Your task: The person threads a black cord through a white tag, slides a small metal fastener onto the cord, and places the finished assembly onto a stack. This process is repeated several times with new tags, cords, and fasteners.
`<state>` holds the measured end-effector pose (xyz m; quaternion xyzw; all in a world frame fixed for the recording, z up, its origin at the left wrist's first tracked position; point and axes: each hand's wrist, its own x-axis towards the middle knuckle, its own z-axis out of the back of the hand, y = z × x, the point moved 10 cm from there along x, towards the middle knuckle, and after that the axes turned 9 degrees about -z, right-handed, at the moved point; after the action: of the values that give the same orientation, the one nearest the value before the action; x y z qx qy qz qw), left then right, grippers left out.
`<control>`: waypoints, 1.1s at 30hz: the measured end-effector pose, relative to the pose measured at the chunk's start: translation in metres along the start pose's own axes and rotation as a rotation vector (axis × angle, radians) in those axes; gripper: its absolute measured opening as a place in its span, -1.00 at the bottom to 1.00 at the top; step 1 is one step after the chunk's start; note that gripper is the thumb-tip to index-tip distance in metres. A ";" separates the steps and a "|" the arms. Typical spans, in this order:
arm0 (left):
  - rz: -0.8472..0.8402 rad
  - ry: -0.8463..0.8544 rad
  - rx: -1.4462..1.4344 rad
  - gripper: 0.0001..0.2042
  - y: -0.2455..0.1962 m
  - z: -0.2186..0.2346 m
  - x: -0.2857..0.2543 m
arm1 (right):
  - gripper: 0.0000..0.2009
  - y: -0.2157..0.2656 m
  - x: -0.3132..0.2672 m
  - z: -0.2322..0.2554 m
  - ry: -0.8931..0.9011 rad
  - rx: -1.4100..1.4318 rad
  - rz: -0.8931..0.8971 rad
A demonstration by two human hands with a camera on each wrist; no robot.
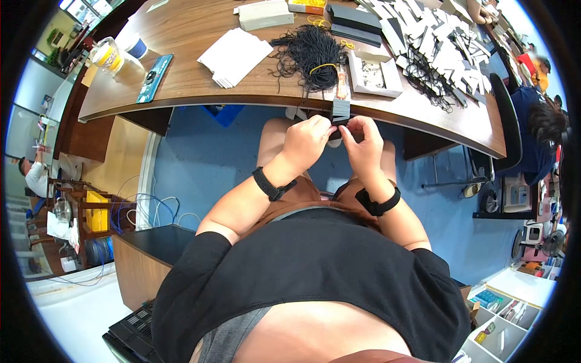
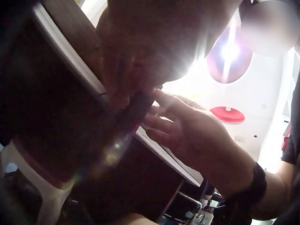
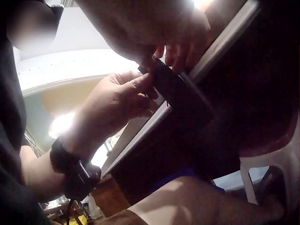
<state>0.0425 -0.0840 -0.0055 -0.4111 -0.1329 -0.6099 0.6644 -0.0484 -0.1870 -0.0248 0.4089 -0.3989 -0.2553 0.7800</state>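
Note:
Both hands meet at the table's front edge in the head view. The left hand (image 1: 307, 140) and the right hand (image 1: 365, 148) pinch a small dark piece (image 1: 340, 121) between thumbs and fingers. Just beyond it, a grey banded stack (image 1: 341, 107) juts over the edge. Seen from the right wrist, the dark flat piece (image 3: 176, 89) slants down between the left hand (image 3: 112, 101) and the right hand (image 3: 154, 28). The left wrist view is dim; there the right hand (image 2: 187, 124) touches the piece's (image 2: 138, 108) upper end. Fingertips partly cover it.
On the wooden table (image 1: 181, 72) lie a black cord bundle (image 1: 311, 54), white cards (image 1: 235, 57), an open white box (image 1: 374, 74), dark boxes (image 1: 355, 27) and a heap of tags with cords (image 1: 436, 42). Cups (image 1: 109, 55) and a phone-like blue item (image 1: 155, 78) sit left.

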 end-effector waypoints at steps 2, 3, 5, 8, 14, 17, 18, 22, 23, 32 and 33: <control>-0.023 -0.002 -0.001 -0.91 -0.003 0.000 0.000 | -0.78 0.000 0.000 0.001 0.004 -0.005 0.009; -0.030 -0.005 -0.002 -0.91 -0.003 -0.001 -0.001 | -0.77 0.000 0.001 0.001 0.006 -0.004 0.016; -0.044 -0.022 -0.005 -0.90 -0.003 0.000 -0.001 | -0.77 -0.002 0.001 0.000 0.011 0.015 0.002; -0.063 -0.048 -0.021 -0.90 -0.002 0.002 0.000 | -0.78 -0.006 0.000 0.000 0.015 0.049 -0.025; -0.107 -0.049 -0.099 -0.88 -0.004 0.004 -0.003 | -0.79 -0.003 -0.004 -0.001 0.078 0.093 0.002; -0.111 -0.011 -0.139 -0.87 -0.009 0.004 -0.007 | -0.79 -0.024 -0.012 -0.007 0.175 0.224 -0.174; -0.103 0.007 -0.150 -0.87 -0.011 0.004 -0.008 | -0.80 -0.027 -0.014 -0.007 0.195 0.292 -0.225; -0.089 -0.012 -0.211 -0.87 -0.019 0.005 -0.002 | -0.83 -0.013 -0.008 0.005 0.303 0.314 -0.177; -0.090 0.003 -0.214 -0.86 -0.021 0.005 0.000 | -0.84 0.002 -0.001 0.013 0.313 0.232 -0.039; -0.117 0.008 -0.208 -0.92 -0.025 0.016 0.005 | -0.85 0.054 0.112 0.148 -0.160 -0.748 0.121; -0.131 -0.020 -0.233 -0.94 -0.028 0.018 0.005 | -0.85 0.037 0.121 0.139 -0.104 -0.862 0.057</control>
<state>0.0237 -0.0726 0.0202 -0.4820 -0.0944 -0.6590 0.5697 -0.0949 -0.3154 0.1044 0.0211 -0.3058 -0.3972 0.8651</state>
